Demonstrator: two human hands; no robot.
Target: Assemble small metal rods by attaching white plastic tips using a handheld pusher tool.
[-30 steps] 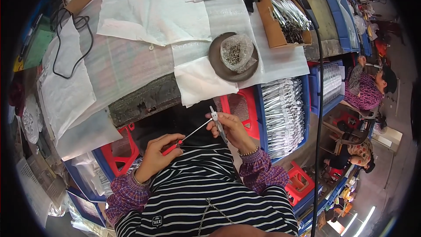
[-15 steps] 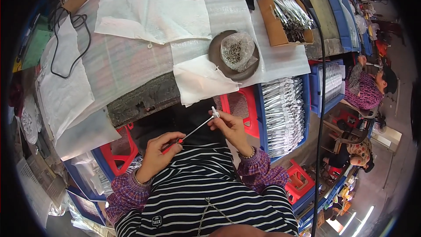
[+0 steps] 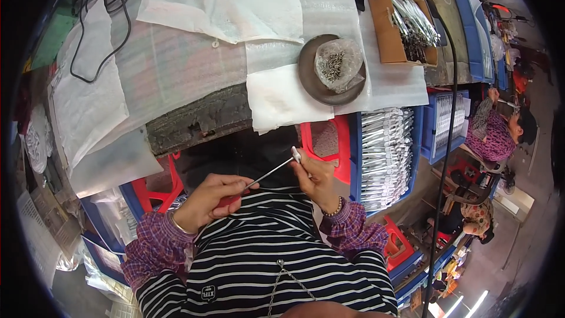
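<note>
Low in the frame, above a black-and-white striped top, the left hand [image 3: 207, 200] has its fingers wrapped tight on the red handle of a thin metal-shafted screwdriver [image 3: 268, 174]; the shaft slants up to the right, its tip meeting a small white-ended metal piece [image 3: 296, 154] which the right hand [image 3: 318, 179] pinches between closed fingers, just right of centre; both hands sit close together in front of the dark edge of the surface [image 3: 200, 121]; to their right a blue plastic crate [image 3: 355, 159] holds rows of silvery bagged metal parts; a red plastic crate [image 3: 341, 141] beside it holds something greyish that I cannot make out; further right a second blue crate [image 3: 432, 129] carries similar silvery pieces, with another person in a patterned purple top next to it; up on the surface, right of centre, a round brown metal dish [image 3: 309, 79] holds a clear plastic bag of small dark screws [image 3: 336, 65]; white foam sheets [image 3: 223, 0] cover much of the top; at the upper right an open brown cardboard box [image 3: 385, 29] is filled with long metal tools; a black cable [image 3: 97, 23] loops at the upper left.
</note>
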